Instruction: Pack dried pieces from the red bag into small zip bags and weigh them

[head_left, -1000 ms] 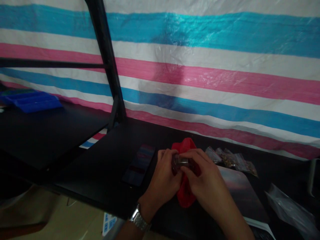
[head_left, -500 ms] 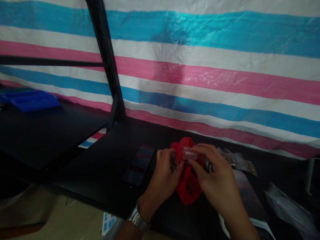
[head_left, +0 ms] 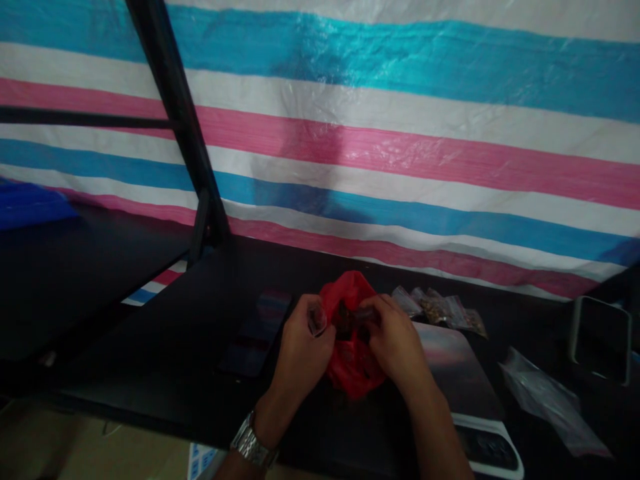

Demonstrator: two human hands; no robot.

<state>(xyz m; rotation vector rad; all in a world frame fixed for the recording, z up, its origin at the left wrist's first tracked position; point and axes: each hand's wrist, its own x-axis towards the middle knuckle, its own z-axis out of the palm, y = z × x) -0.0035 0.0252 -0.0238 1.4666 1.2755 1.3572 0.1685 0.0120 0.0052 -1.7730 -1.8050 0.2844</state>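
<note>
A red plastic bag (head_left: pixel 357 370) sits on the black table with its mouth open, and dark contents show inside. My left hand (head_left: pixel 304 343) is at the bag's left side, fingers curled around a small clear plastic piece (head_left: pixel 317 321) whose exact kind I cannot make out. At the right of the mouth, my right hand (head_left: pixel 395 337) pinches a small clear tube (head_left: pixel 367 315), which points into the bag and looks dark there. The fingertips of the right hand are partly hidden by the bag.
A kitchen scale (head_left: pixel 457 367) lies right of the bag, with small zip bags of brown bits (head_left: pixel 440 309) behind it. Farther right are clear plastic bags (head_left: pixel 550 400) and a grey-framed device (head_left: pixel 600 340). A phone (head_left: pixel 255 333) lies left; a black post (head_left: pixel 183 127) rises beyond.
My right hand has lowered the clear tube from above the bag into its mouth. My left hand has moved slightly apart from the right one. The view has shifted to the right.
</note>
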